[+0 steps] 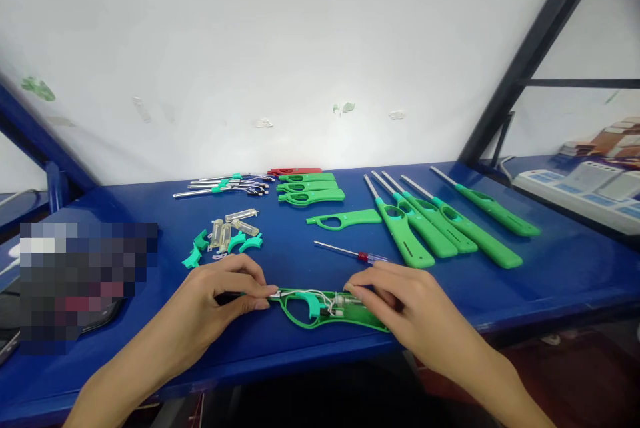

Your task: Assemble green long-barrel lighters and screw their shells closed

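A white wall (300, 48) backs the blue table (280, 241), over whose near edge both hands work. The left hand (223, 291) pinches the narrow neck of an open green casing (360, 313) between thumb and forefinger. The fingers of the right hand (407, 298) bend over the casing's handle; whether they pinch or merely touch it cannot be told. The casing lies lengthwise between the hands, near the table's front edge, its hollow side up. Behind and to the right, five assembled green lighters (407, 235) lie obliquely. A single casing half (357, 217) lies beside them; further back, three stacked halves (315, 197) lie before red casing parts (295, 171). Metal tubes (193, 195) with wires lie at back left. A screwdriver (345, 251) rests just behind the right hand. Clear tanks (217, 235) and teal triggers (251, 243) lie behind the left hand. Within the open casing are a mounted trigger (314, 305) and a white wire (320, 294).
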Tool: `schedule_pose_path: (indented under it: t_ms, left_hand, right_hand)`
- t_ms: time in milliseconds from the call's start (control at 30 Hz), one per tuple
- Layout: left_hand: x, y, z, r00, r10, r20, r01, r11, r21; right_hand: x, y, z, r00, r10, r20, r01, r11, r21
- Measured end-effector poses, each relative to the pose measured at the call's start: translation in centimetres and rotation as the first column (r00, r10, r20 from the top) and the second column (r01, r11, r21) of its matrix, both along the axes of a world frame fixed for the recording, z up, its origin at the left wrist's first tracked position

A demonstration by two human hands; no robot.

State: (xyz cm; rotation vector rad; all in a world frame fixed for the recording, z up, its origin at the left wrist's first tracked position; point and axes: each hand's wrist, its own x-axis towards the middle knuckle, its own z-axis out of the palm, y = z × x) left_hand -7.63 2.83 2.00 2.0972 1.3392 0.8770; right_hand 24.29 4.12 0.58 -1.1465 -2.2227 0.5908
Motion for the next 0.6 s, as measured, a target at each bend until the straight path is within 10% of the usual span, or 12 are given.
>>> schedule_pose_path:
  t_ms: [600]
  left_hand:
    - [3.5, -2.1, -0.3, 0.964, 0.103, -0.246, 0.029, 0.876, 0.481]
  right_hand:
    - [0.1, 0.1, -0.4, 1.000, 0.011, 0.006, -0.011, 1.000, 0.007]
